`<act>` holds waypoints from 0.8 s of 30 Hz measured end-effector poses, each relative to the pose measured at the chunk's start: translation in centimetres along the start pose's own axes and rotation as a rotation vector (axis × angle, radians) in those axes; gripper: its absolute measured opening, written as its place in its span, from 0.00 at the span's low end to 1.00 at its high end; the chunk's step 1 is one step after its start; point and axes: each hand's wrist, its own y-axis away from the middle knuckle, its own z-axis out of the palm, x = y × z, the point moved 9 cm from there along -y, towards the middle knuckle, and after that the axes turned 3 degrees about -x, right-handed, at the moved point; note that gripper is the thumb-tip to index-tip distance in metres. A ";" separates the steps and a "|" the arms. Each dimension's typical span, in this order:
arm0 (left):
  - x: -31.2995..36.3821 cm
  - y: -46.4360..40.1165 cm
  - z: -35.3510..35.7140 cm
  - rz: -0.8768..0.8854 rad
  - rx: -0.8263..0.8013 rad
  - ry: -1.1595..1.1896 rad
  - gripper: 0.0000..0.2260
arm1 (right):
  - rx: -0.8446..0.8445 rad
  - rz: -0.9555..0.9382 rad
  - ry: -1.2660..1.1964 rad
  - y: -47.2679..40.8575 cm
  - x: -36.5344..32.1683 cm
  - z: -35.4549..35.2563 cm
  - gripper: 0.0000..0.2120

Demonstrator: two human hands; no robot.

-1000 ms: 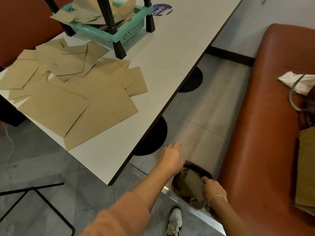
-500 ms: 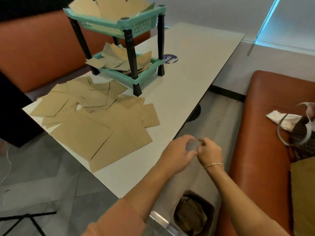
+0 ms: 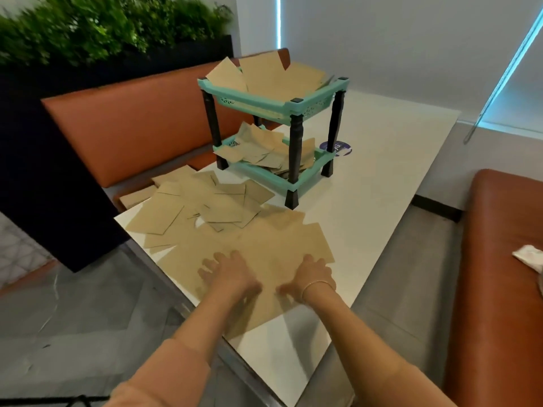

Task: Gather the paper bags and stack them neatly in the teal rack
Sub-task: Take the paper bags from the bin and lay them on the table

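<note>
Several brown paper bags (image 3: 205,212) lie scattered flat over the near left part of the white table (image 3: 382,177). A large brown bag (image 3: 273,251) lies nearest me. My left hand (image 3: 229,274) rests on it with fingers spread, and my right hand (image 3: 311,276), with a thin bracelet at the wrist, rests flat on its right part. Both hands are blurred. The teal rack (image 3: 308,104) with dark legs stands farther back on the table. Its top shelf holds large bags in a loose pile, and its lower shelf (image 3: 305,177) holds smaller bags in disorder.
An orange bench (image 3: 132,124) runs behind the table at the left, with a bag (image 3: 138,196) on its seat. Another orange bench (image 3: 499,289) stands at the right with a white cloth (image 3: 529,257). A round sticker (image 3: 338,148) lies beside the rack. Plants (image 3: 102,24) top a dark divider.
My view rose from the bin on the floor to the table. Both hands moved up from the bin, met in the air, then came down flat on the nearest large bag.
</note>
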 end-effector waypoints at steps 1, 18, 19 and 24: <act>-0.8 -0.3 0.5 -0.011 -0.035 -0.020 0.39 | -0.002 0.047 0.017 -0.3 0.1 0.3 0.43; -1.3 -1.8 -3.0 0.212 -0.066 -0.061 0.17 | 0.036 0.212 0.114 -1.1 0.9 -0.1 0.30; -1.3 -1.8 -3.6 0.210 -0.056 -0.055 0.16 | 0.048 0.181 0.102 -1.0 1.0 -0.3 0.28; -0.4 0.5 -7.8 0.183 0.018 -0.068 0.10 | 0.005 -0.006 0.041 0.1 1.7 -2.3 0.11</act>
